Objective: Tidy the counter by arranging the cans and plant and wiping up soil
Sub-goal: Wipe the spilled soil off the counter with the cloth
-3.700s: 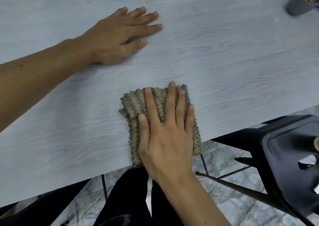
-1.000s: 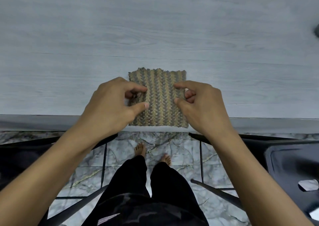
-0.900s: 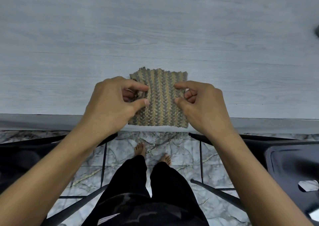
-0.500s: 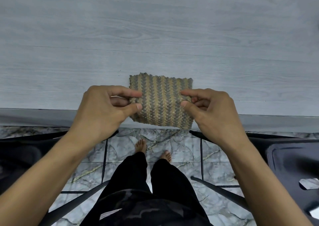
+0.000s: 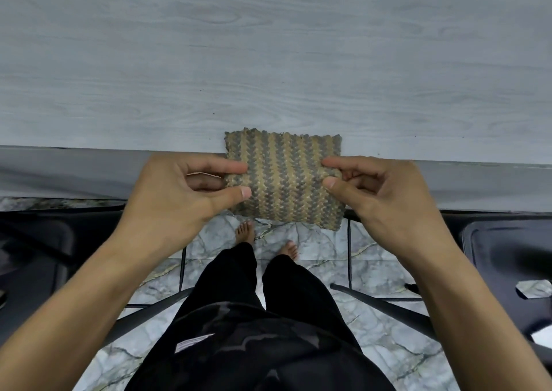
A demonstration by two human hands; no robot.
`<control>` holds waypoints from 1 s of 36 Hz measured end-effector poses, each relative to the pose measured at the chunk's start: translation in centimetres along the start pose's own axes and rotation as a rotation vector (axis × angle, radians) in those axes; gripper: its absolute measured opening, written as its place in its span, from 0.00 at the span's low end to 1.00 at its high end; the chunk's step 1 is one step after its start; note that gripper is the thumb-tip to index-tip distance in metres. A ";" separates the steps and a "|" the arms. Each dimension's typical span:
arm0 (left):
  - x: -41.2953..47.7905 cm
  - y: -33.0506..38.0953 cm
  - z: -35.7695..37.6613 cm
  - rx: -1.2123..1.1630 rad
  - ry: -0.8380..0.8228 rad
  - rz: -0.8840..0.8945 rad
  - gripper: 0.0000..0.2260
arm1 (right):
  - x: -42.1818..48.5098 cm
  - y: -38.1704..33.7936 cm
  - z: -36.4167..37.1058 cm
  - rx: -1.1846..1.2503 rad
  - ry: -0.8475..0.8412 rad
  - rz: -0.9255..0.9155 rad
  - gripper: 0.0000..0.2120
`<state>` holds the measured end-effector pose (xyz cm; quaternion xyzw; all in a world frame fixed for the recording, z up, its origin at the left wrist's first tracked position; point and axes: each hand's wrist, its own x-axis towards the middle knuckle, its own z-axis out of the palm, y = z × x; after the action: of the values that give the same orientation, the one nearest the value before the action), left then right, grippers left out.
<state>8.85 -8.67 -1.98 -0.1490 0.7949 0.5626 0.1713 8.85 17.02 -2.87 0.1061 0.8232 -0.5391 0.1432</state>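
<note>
Left hand (image 5: 182,193) and right hand (image 5: 379,195) pinch the striped grey-and-tan knitted cloth (image 5: 283,178) by its sides; its near edge overhangs the pale grey wood-grain counter (image 5: 268,62), side edges hidden under fingers.

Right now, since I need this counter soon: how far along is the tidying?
Done: the grey wood-grain counter looks mostly wiped. In hand: left hand and right hand pinch the grey-and-tan striped woven cloth, overhanging the front edge. Remaining: a few dark specks; cans and plant are out of view.

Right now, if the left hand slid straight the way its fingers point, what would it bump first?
The left hand pinches the striped grey-and-tan woven cloth, so that's first; beyond it, probably the right hand, depth unclear.
</note>
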 end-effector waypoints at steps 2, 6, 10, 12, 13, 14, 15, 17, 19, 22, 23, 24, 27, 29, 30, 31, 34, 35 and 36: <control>-0.4 0.0 0.1 -0.016 -0.026 0.000 0.13 | -0.5 0.3 -0.2 0.020 -0.002 0.000 0.10; -1.0 0.0 0.3 -0.035 -0.077 -0.006 0.15 | -1.6 0.9 -0.9 0.068 -0.001 0.011 0.10; -1.3 -0.1 0.8 -0.040 -0.107 -0.009 0.16 | -2.6 1.7 -1.7 0.118 -0.005 0.017 0.10; -1.4 -0.1 1.3 -0.063 -0.124 -0.013 0.17 | -3.0 2.2 -2.1 0.149 0.000 0.020 0.10; -1.5 -0.1 1.5 -0.074 -0.135 -0.019 0.17 | -3.3 2.4 -2.3 0.155 0.003 0.022 0.10; -1.6 -0.1 1.7 -0.085 -0.144 -0.026 0.17 | -3.4 2.6 -2.4 0.154 0.005 0.022 0.11; -1.6 0.0 2.2 -0.088 -0.159 -0.030 0.17 | -3.7 2.9 -2.7 0.161 0.018 0.026 0.11; -1.6 0.2 2.7 -0.117 -0.164 -0.045 0.17 | -4.1 3.5 -3.0 0.181 0.024 0.029 0.12; -1.6 0.3 3.6 -0.143 -0.186 -0.062 0.17 | -4.5 4.1 -3.5 0.203 0.049 0.042 0.12; -1.1 0.5 5.3 -0.144 -0.234 -0.088 0.17 | -5.4 5.2 -4.2 0.244 0.105 0.072 0.12; -0.9 0.6 5.9 -0.137 -0.245 -0.090 0.16 | -5.7 5.6 -4.5 0.265 0.124 0.083 0.12; -0.7 0.6 6.4 -0.135 -0.258 -0.088 0.16 | -6.0 6.0 -4.7 0.282 0.141 0.094 0.13; 0.2 0.9 8.1 -0.118 -0.308 -0.081 0.17 | -7.0 7.0 -5.4 0.300 0.193 0.120 0.13; 0.8 1.1 9.2 -0.121 -0.352 -0.071 0.17 | -7.7 7.7 -5.9 0.320 0.241 0.142 0.13; 1.1 1.3 9.8 -0.124 -0.378 -0.066 0.16 | -8.0 7.9 -6.0 0.337 0.268 0.152 0.13; 1.4 1.6 10.4 -0.118 -0.404 -0.059 0.16 | -8.2 8.1 -6.1 0.353 0.298 0.161 0.13; 2.5 2.5 12.2 -0.080 -0.471 -0.038 0.15 | -8.9 8.8 -6.6 0.380 0.388 0.190 0.13; 2.8 2.7 12.8 -0.069 -0.491 -0.036 0.15 | -9.1 9.0 -6.7 0.391 0.416 0.202 0.13; 3.2 3.0 13.4 -0.060 -0.512 -0.035 0.15 | -9.2 9.3 -6.8 0.404 0.444 0.211 0.13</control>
<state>6.10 4.79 -4.99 -0.0206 0.7058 0.6023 0.3723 19.73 26.79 -5.03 0.3325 0.6951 -0.6374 -0.0087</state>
